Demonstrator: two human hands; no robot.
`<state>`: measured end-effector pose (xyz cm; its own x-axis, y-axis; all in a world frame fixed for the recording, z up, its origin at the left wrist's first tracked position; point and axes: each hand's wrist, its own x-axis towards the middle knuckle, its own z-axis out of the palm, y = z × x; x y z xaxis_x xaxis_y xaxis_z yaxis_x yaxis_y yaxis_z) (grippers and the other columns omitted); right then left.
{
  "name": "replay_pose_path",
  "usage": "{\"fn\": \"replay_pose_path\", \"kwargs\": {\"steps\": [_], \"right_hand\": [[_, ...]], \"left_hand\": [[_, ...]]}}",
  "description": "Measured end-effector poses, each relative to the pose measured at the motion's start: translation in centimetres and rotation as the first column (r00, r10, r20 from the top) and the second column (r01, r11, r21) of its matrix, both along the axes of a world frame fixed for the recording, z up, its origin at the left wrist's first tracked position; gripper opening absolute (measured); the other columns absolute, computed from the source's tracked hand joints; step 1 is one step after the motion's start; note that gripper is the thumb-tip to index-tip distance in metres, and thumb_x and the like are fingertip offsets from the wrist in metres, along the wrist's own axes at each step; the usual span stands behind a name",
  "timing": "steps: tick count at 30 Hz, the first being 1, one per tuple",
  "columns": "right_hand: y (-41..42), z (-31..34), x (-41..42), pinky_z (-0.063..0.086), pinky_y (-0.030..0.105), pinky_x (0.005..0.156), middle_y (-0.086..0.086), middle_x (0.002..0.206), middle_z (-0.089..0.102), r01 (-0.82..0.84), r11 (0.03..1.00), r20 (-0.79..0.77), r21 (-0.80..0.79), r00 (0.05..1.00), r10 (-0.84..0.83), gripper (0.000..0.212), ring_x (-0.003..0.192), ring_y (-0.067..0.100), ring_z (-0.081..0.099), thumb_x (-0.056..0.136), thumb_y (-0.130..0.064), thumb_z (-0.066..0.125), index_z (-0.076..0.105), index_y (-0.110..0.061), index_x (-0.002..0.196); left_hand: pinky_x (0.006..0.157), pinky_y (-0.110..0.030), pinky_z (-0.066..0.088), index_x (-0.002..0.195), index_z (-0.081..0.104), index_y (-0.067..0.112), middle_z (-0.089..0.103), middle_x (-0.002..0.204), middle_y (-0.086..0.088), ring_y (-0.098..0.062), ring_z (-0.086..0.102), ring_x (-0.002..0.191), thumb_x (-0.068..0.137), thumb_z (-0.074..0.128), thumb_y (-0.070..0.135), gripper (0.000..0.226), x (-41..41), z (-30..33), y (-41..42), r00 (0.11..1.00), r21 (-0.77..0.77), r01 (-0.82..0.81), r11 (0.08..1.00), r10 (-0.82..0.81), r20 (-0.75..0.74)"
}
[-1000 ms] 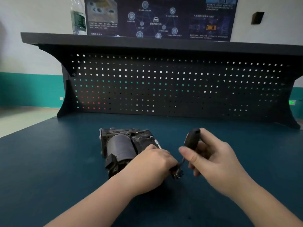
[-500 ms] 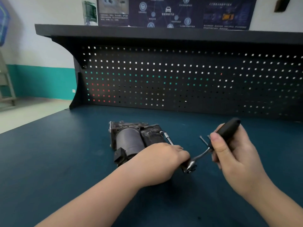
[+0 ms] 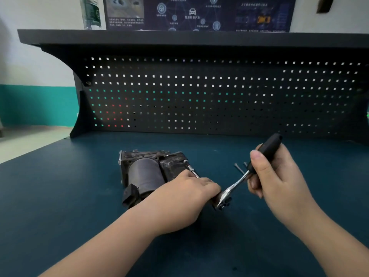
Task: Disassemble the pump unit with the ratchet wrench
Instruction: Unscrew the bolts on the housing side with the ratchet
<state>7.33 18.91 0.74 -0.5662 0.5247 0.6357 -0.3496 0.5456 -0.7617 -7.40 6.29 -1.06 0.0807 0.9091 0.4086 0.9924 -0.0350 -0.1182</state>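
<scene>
Spreading across the whole lower view, a dark teal workbench top; rising behind it, a black pegboard back panel dotted with small square holes, capped by a dark shelf; hanging above that, a dark poster with diagrams, and standing at the shelf's left end, a clear plastic bottle; lying near the middle of the bench, the pump unit, dark and grimy, its cylindrical motor pointing toward the viewer, a black connector at its near end; reaching in from lower left, the left hand, resting against the pump's near right side, fingers curling around the spot where the wrench head meets the unit, exactly what they are clasping being hidden; coming in from lower right, the right hand, clenching the black handle of the ratchet wrench, thumb lying along the grip; slanting down and left from that handle, the chrome shank, ending in the ratchet head just beside the left fingers; sticking out of the pump's right side, a long silver bolt; lying on the mat behind the wrench shank, loose bolts, small and hard to count.
</scene>
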Motion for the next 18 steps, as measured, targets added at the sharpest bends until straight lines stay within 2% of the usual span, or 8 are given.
{"fn": "replay_pose_path", "kwargs": {"steps": [6,11,15,18], "right_hand": [[-0.14,-0.2,0.09,0.039,0.015,0.045,-0.008,0.051,0.05,0.025,1.0,-0.003,0.013,1.0,-0.025,0.029,0.044,0.005,0.045,0.093,-0.046,0.049,0.043,-0.019,0.084],[-0.73,-0.02,0.21,0.037,0.017,0.041,-0.007,0.05,0.051,-0.003,0.996,-0.031,-0.093,1.0,0.0,0.031,0.042,0.007,0.043,0.083,-0.044,0.048,0.041,-0.014,0.085],[-0.34,-0.11,0.11,0.036,0.017,0.039,-0.004,0.048,0.054,0.054,0.979,-0.013,-0.196,0.998,-0.058,0.025,0.038,0.008,0.042,0.096,-0.031,0.049,0.044,-0.011,0.083],[0.09,-0.09,0.22,0.033,0.019,0.036,0.0,0.048,0.056,0.088,0.971,0.026,-0.222,0.996,-0.084,0.025,0.035,0.01,0.04,0.095,-0.029,0.053,0.048,-0.008,0.083]], "left_hand": [[0.091,-0.025,0.033,0.108,0.054,0.02,0.058,0.109,0.006,-0.016,0.052,0.097,0.088,0.045,0.002,0.029,0.07,-0.07,-0.1,1.0,0.004,-0.01,1.0,0.01,0.008],[0.092,-0.03,0.036,0.11,0.054,0.019,0.057,0.107,0.005,-0.018,0.053,0.098,0.087,0.043,-0.001,0.032,0.32,0.21,-0.22,0.999,-0.007,-0.021,1.0,0.022,0.04],[0.095,-0.03,0.034,0.112,0.053,0.02,0.056,0.111,0.008,-0.014,0.052,0.103,0.089,0.042,0.0,0.033,0.23,0.1,-0.12,0.998,0.002,-0.029,1.0,0.029,0.058],[0.1,-0.026,0.028,0.111,0.054,0.021,0.057,0.114,0.01,-0.01,0.051,0.109,0.087,0.043,0.0,0.033,0.2,-0.09,0.05,0.999,-0.002,-0.028,1.0,0.028,0.047]]}}
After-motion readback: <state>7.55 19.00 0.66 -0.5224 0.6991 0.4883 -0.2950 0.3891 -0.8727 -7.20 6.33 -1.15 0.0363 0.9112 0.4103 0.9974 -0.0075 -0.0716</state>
